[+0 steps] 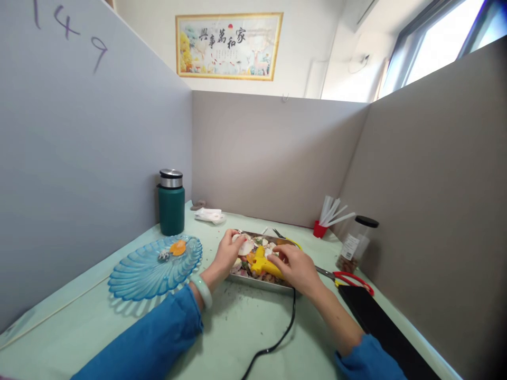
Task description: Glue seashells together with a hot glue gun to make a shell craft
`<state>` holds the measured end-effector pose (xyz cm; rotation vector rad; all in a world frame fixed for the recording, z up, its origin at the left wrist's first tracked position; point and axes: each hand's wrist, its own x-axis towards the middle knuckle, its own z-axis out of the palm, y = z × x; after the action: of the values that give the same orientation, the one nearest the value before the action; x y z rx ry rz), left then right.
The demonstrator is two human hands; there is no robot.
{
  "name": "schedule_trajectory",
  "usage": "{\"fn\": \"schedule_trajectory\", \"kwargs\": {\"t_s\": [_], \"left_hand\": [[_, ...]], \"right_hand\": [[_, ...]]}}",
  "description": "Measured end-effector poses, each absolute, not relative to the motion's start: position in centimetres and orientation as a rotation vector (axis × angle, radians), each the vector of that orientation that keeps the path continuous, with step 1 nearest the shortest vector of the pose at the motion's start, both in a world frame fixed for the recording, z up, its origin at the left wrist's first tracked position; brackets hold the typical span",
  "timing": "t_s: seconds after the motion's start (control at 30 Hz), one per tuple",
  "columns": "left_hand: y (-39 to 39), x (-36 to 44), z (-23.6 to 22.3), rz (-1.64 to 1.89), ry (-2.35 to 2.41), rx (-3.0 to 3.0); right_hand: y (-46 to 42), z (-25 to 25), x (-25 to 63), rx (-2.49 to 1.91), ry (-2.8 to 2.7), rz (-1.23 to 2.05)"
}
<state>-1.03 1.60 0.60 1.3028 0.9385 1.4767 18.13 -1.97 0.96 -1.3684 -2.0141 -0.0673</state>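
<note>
My left hand [226,253] pinches a pale, flat seashell [243,245] at the left side of a metal tray [257,284]. Mixed shells fill the tray, with a yellow hot glue gun [262,264] lying on top of them. Over the tray's right side, my right hand [295,265] has its fingers bent and close together beside the glue gun. Whatever sits between those fingertips is too small to make out. To the left stands a blue shell-shaped glass dish [150,272], holding an orange shell [178,247] and a small grey pinecone-like piece [163,256].
A black cord [273,348] runs from the tray toward me. Red-handled scissors [352,279] and a black flat object [380,327] lie right. Behind are a green bottle [171,208], a white packet [209,215], a red cup [319,229] of glue sticks and a black-lidded jar [356,243].
</note>
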Motion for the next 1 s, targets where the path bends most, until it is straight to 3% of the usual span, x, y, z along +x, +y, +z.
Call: {"fn": "schedule_trajectory", "kwargs": {"t_s": [0.33,1.0], "left_hand": [[-0.5,0.3,0.8,1.216,0.762,1.346],[-0.4,0.0,0.2,1.106,0.632,1.417]], "right_hand": [[-3.1,0.7,15.4,-1.171,-1.806,0.169],[-3.1,0.4,15.6,-1.147,-1.867,0.097]]}}
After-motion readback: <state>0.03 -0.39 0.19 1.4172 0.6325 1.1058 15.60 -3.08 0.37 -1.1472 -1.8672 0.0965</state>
